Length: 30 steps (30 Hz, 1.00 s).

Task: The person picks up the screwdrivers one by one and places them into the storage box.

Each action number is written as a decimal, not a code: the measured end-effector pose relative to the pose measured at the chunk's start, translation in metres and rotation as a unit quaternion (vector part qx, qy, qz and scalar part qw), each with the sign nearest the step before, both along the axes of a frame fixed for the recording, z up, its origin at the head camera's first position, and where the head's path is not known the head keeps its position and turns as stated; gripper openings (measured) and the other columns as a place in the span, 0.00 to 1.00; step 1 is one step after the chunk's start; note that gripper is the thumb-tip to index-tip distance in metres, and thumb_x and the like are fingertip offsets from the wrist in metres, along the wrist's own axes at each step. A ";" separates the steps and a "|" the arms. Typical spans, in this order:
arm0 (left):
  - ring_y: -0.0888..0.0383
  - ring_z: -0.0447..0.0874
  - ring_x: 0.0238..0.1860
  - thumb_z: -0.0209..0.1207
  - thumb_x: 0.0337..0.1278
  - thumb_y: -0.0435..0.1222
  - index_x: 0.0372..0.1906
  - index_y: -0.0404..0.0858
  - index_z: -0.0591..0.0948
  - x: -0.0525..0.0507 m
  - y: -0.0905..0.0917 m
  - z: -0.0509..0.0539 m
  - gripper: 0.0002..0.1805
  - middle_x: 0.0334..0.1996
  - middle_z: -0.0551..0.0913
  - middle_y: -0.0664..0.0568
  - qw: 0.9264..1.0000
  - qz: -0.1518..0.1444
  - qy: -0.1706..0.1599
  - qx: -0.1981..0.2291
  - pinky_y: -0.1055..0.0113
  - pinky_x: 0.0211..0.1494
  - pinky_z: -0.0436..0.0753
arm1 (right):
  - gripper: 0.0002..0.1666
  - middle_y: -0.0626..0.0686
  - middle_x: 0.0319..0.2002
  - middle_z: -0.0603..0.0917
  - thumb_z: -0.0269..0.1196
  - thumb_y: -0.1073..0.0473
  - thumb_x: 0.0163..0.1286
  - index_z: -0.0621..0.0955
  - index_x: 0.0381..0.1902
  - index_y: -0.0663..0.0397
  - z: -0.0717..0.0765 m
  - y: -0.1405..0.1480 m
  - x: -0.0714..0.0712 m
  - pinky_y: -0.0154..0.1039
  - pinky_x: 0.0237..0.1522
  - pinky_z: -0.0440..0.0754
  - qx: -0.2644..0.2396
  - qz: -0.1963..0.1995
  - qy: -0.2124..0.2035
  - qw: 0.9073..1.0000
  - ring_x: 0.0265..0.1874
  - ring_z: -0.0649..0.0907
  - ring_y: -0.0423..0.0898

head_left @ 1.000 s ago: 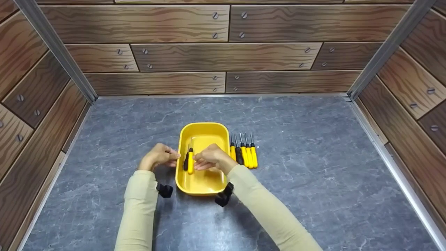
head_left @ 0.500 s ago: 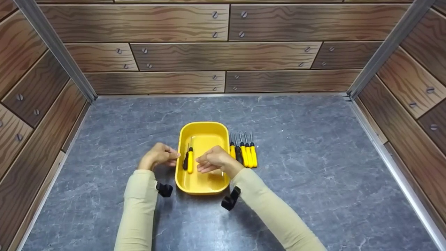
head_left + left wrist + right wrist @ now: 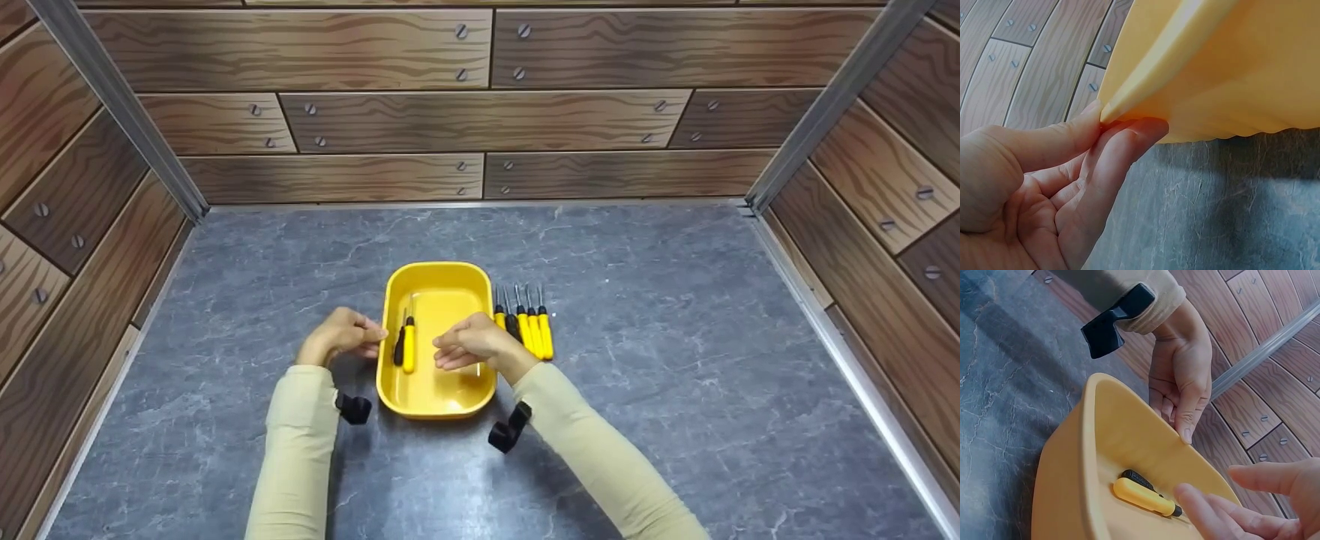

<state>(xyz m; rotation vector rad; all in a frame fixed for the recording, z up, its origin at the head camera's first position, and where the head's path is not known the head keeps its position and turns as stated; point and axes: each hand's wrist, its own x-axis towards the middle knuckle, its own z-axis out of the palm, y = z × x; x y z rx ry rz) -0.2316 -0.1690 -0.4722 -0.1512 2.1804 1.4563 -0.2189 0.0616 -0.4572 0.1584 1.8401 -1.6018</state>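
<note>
A yellow plastic tray [image 3: 442,405] stands on the dark tabletop. My left hand [image 3: 346,335] pinches its left rim between thumb and fingers; the left wrist view shows the thumb [image 3: 1055,138] on the rim's edge and the fingers beneath. Inside, along the left wall, lie a yellow-handled screwdriver [image 3: 409,349] and a black-handled screwdriver [image 3: 400,349], side by side with tips pointing away. Over the tray's right half hovers my right hand [image 3: 472,343], holding nothing, thumb and fingers apart in the right wrist view. It is just right of the two screwdrivers.
Outside the tray's right wall lies a row of several screwdrivers [image 3: 534,334], mostly yellow-handled, one black; my right wrist partly covers it. Wood-patterned walls [image 3: 480,120] enclose the back and both sides. A black wrist camera [image 3: 510,427] hangs from my right sleeve.
My right hand has drawn back to the right, away from the yellow-handled screwdriver, which stays lying in the tray. My left hand keeps its grip on the rim.
</note>
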 end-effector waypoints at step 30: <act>0.66 0.82 0.22 0.58 0.63 0.29 0.50 0.19 0.77 0.001 0.001 0.000 0.17 0.22 0.81 0.54 1.000 0.012 -0.007 0.004 0.72 0.36 0.91 | 0.18 0.52 0.27 0.86 0.60 0.66 0.66 0.78 0.50 0.74 -0.003 0.034 0.003 0.32 0.31 0.91 -0.019 -0.027 0.032 0.999 0.24 0.86 0.41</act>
